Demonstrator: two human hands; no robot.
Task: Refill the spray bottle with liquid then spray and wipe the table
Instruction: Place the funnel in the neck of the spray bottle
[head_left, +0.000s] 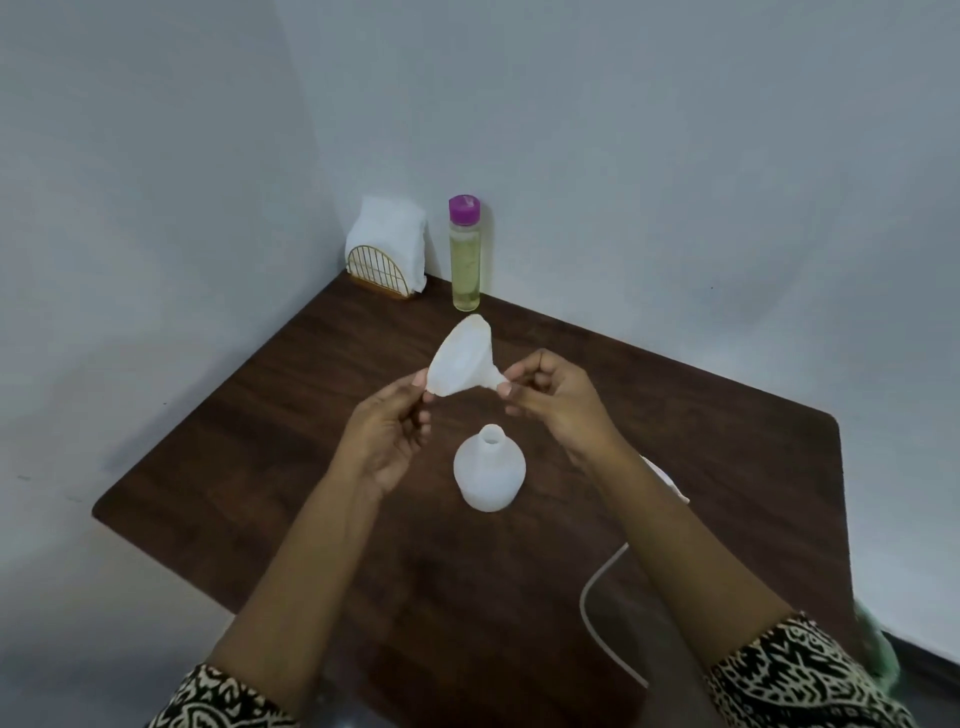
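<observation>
Gripping white funnel (464, 359) between both hands: left hand (387, 434) pinches rim, right hand (556, 400) pinches spout; open spray bottle (489, 470) stands below, between wrists.

I count two hands, the left hand (388, 427) and the right hand (558, 401), one white funnel (464, 359), one uncapped spray bottle (489, 470), one purple-capped bottle of yellow liquid (465, 254), one napkin holder (378, 274) and one white tube (602, 597).

White funnel (464, 358), purple-capped yellow bottle (465, 254), dark brown table (260, 441), black-and-cream patterned sleeves (795, 670)
</observation>
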